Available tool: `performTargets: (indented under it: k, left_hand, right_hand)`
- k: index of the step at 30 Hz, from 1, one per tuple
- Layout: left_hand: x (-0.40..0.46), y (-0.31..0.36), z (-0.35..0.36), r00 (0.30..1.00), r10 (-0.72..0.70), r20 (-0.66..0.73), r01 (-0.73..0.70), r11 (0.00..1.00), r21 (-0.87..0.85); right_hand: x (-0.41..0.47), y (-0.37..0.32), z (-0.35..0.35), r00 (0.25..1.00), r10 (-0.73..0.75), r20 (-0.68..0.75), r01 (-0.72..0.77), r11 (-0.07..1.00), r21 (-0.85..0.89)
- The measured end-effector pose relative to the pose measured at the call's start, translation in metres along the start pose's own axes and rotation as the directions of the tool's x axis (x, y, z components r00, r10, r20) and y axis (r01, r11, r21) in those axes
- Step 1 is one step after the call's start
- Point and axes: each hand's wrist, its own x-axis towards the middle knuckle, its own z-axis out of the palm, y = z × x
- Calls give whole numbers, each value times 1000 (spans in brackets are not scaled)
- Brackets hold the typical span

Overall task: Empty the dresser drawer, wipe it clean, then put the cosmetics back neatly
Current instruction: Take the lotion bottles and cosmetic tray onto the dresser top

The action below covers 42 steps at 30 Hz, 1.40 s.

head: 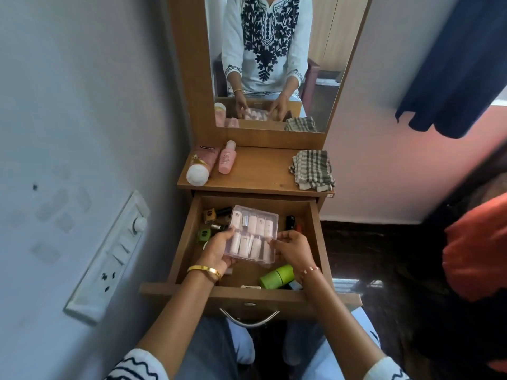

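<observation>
Dresser drawer [189,237] open | both hands' grip, left [216,249] and right [292,249], pinching clear bottle case [253,233] | labels unreadable

She wears a white tunic with sleeves ending below the elbow, each cuff [134,364] edged in wavy dark lines. The mirror shows its front covered in dense dark floral embroidery around a notched neckline and running down the chest. A plain gold bangle [205,270] circles the wrist above her left hand [218,249]. A thin pinkish bracelet [311,269] sits above her right hand [292,246]. Pale blue trousers [241,349] cover her knees.
</observation>
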Motion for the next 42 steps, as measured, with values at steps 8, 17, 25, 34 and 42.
performTargets:
  k: [8, 17, 25, 34, 42]
  left_hand:
    - [-3, 1, 3, 1000, -2, -13, 3, 1000, 21]
    - [-3, 0, 7, 999, 50, -13, -49, 997, 58]
    - [-7, 1, 8, 998, 63, 6, -63, 998, -3]
    - [-7, 2, 8, 996, 88, 18, -88, 996, 12]
    - [-8, 5, 6, 998, 46, 36, -39, 987, -157]
  right_hand:
    - [1, -1, -6, 999, -5, 44, 5, 1000, 1]
    - [5, 2, -3, 996, -19, 88, 29, 993, -112]
    - [2, 2, -4, 990, -6, 138, -3, 998, 68]
    - [5, 2, -5, 993, -5, 115, -12, 990, 143]
    - [-4, -4, -4, 913, 93, 398, -204, 947, 248]
